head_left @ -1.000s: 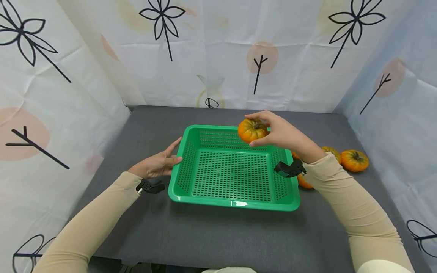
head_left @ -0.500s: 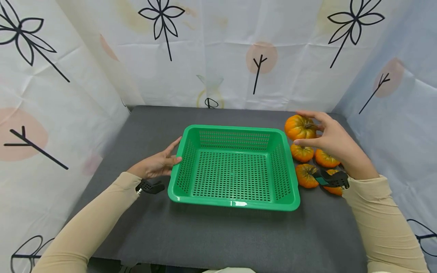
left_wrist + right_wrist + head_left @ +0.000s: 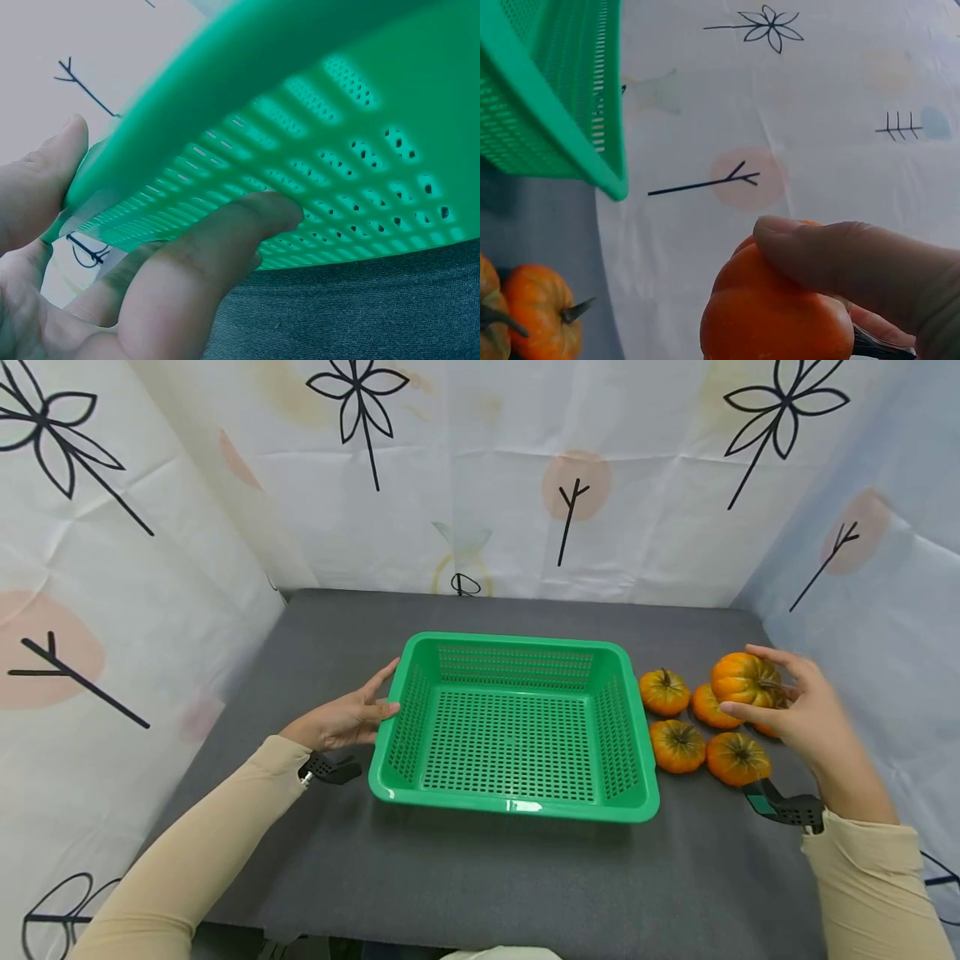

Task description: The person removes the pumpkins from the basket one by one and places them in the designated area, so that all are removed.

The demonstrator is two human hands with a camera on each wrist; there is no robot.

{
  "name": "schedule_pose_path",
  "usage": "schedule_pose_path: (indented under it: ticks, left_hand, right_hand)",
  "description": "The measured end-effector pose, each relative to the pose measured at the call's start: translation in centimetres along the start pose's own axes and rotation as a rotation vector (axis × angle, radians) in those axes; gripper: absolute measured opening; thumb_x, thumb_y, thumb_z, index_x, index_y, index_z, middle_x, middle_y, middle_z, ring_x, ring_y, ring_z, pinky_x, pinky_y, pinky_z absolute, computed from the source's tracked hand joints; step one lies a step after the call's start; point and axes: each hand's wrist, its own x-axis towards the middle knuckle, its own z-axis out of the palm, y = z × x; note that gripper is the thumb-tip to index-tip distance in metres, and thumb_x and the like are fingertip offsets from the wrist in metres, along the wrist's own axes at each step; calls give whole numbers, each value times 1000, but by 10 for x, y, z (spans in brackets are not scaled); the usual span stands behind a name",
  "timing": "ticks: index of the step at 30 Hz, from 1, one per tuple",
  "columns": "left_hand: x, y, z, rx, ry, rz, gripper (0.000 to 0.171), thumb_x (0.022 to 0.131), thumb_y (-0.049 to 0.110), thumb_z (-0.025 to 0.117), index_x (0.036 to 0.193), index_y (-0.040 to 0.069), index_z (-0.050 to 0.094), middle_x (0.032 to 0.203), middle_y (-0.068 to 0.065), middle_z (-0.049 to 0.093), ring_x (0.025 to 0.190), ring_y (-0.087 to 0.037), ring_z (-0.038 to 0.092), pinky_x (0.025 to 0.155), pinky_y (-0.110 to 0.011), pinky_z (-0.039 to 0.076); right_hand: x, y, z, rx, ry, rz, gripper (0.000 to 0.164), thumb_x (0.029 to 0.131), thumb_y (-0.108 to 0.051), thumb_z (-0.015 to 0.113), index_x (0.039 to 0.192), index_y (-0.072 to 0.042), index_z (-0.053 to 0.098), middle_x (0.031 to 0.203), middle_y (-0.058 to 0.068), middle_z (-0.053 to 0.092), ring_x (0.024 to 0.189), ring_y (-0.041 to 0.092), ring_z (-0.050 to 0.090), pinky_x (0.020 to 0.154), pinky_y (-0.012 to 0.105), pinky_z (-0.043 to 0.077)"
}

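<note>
My left hand (image 3: 348, 718) grips the left side of a green plastic basket (image 3: 513, 810), its thumb at the rim. In the left wrist view its fingers touch the slotted outer wall of the basket (image 3: 375, 127). On the right, my right hand (image 3: 802, 718) holds a small orange pumpkin (image 3: 741, 678) above several others. The right wrist view has the thumb pressed on this pumpkin (image 3: 772, 307), with its dark stem pointing right. Nothing lies in the basket.
Several small pumpkins stand on the grey table (image 3: 480, 877) right of the basket, including a front-left pumpkin (image 3: 677, 746) and a front-right pumpkin (image 3: 738, 758). Another is mostly hidden behind the right hand. Patterned white cloth (image 3: 480, 468) hangs behind and on both sides.
My right hand has carried the pumpkin from above the basket's back right part to the right, over the other pumpkins. The left hand and basket have stayed in place.
</note>
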Motion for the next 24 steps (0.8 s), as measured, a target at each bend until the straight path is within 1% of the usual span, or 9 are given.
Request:
schedule_pose_path:
  ticks: [2, 3, 5, 7, 9, 11, 14, 17, 24]
  left_hand:
    - [0, 0, 0, 3, 1, -4, 86, 102, 6, 47, 150, 53, -7, 154, -28, 21, 114, -30, 63, 95, -52, 52]
    - [0, 0, 1, 1, 1, -6, 86, 102, 6, 47, 150, 53, -7, 154, -28, 21, 115, -30, 62, 95, -52, 52]
    - [0, 0, 1, -2, 2, -10, 86, 102, 6, 48, 150, 53, -7, 154, -28, 21, 116, -31, 61, 96, -53, 51]
    - [0, 0, 1, -7, 3, -14, 87, 102, 6, 48, 150, 53, -7, 154, -28, 22, 117, -31, 61, 97, -54, 50]
    - [0, 0, 1, -11, 2, -14, 87, 102, 6, 48, 150, 53, -7, 153, -29, 23, 119, -32, 60, 97, -54, 50]
    - [0, 1, 1, -14, 3, -14, 87, 102, 6, 48, 150, 53, -7, 152, -30, 25, 119, -32, 60, 97, -54, 49]
    - [0, 1, 2, -17, 3, -14, 87, 102, 7, 49, 150, 53, -7, 152, -31, 25, 118, -32, 60, 97, -54, 50]
    - [-1, 1, 2, -14, 2, -13, 87, 102, 7, 49, 150, 53, -7, 153, -30, 23, 118, -32, 60, 96, -53, 51]
    - [-1, 2, 1, -19, 10, -13, 87, 101, 7, 50, 149, 55, -5, 153, -28, 23, 117, -32, 61, 95, -52, 52]
  right_hand:
    - [-7, 12, -1, 39, -1, 52, 82, 87, -29, 74, 153, -35, 26, 162, 15, 3, 135, 58, 15, 99, 74, 26]
    - [-10, 18, -2, 46, 4, 75, 82, 87, -30, 74, 153, -38, 25, 163, 11, 2, 136, 57, 16, 98, 70, 32]
    - [-16, 30, -2, 49, 22, 119, 82, 87, -32, 74, 152, -42, 24, 164, 4, 1, 135, 50, 22, 91, 53, 44]
    - [-20, 43, -2, 31, 47, 152, 82, 87, -34, 74, 151, -43, 24, 163, 2, 5, 127, 40, 33, 80, 33, 47]
    - [-24, 54, -2, 27, 67, 182, 82, 87, -35, 74, 152, -41, 24, 163, 3, 6, 123, 38, 33, 78, 30, 45]
    - [-28, 65, -3, 57, 82, 213, 84, 87, -35, 73, 153, -39, 22, 163, 3, 3, 134, 41, 27, 96, 46, 45]
    - [-33, 80, -5, 109, 93, 253, 86, 88, -33, 72, 155, -35, 18, 163, 7, -6, 145, 46, -1, 110, 73, 14]
    - [-35, 96, -6, 97, 103, 285, 88, 89, -33, 72, 156, -29, 16, 161, 15, -10, 144, 46, -12, 110, 74, 2]
    - [-36, 128, -4, 22, 101, 318, 90, 90, -29, 70, 156, -8, 13, 158, 29, -4, 141, 55, -1, 109, 75, 11]
